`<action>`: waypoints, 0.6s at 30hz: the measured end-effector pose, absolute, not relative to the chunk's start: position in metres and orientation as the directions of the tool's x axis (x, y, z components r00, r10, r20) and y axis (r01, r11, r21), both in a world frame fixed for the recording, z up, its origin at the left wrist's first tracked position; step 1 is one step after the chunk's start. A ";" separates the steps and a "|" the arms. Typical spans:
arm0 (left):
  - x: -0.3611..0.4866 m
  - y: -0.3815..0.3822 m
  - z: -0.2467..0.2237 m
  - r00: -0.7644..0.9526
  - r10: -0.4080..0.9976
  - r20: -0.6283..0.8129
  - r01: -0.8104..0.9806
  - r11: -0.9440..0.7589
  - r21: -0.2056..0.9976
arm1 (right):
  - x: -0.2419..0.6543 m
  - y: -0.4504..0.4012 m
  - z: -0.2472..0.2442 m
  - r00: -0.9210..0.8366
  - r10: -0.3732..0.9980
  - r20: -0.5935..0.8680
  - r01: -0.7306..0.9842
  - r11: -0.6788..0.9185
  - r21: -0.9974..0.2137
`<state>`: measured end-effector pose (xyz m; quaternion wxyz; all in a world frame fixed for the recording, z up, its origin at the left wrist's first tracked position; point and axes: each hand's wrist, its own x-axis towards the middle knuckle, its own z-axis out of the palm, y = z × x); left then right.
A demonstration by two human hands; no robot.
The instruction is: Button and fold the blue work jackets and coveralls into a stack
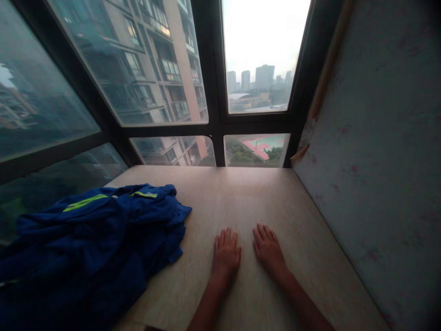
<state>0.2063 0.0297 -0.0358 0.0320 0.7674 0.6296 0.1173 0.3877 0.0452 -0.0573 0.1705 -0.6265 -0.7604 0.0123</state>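
My left hand [226, 255] lies palm down on the beige stone-look window sill [220, 188], its fingers stretched forward. A short gap to its right, my right hand [268, 248] rests flat on the same surface, fingers also extended. Neither hand holds anything. Left of my hands a blue garment [103, 243] with yellow-green stripes is heaped in loose folds, apart from my left hand. It is too crumpled to tell what kind of garment it is.
Dark window frames [215, 92] border the sill at the back and left. On the right stands a wall [379, 161] with faded floral paper, peeling near the window corner. Tall buildings [165, 59] and a red and green sports ground [260, 147] show through the glass.
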 end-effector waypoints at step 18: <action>0.042 -0.006 0.009 -0.011 0.833 0.553 0.958 -0.150 0.245 | 0.408 -0.022 -0.070 -0.191 0.928 0.320 0.913 0.288 -0.290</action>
